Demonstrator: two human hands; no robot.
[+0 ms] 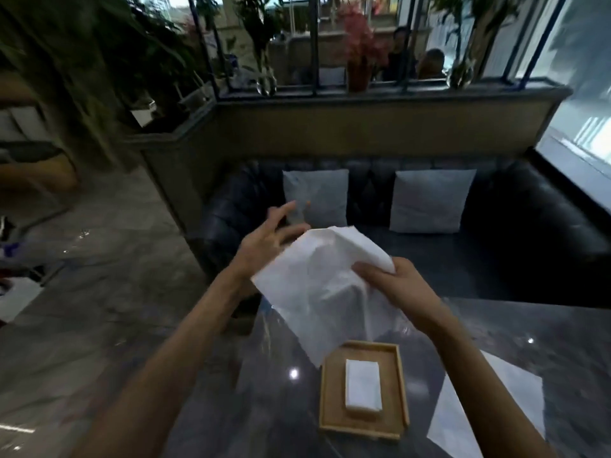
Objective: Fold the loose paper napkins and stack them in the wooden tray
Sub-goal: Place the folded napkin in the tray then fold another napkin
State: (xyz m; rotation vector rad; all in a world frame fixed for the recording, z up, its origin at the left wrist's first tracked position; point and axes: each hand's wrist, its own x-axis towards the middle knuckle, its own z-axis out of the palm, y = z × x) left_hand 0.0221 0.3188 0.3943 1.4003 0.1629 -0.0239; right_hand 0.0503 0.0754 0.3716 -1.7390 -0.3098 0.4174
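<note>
I hold a large white paper napkin (317, 285) up in the air above the dark table (251, 391). My left hand (267, 239) grips its upper left edge, some fingers spread. My right hand (396, 285) pinches its upper right corner. The sheet hangs unfolded, its lower tip just over the wooden tray (330, 424). Inside the tray lies a small stack of folded white napkins (363, 385). Another loose napkin (502, 401) lies flat on the table to the right of the tray, partly under my right forearm.
A dark padded bench (463, 256) with two pale cushions (431, 200) runs behind the table. A window (582, 120) is at the right. Plants and a partition stand behind the bench. The tiled floor (99, 292) opens to the left.
</note>
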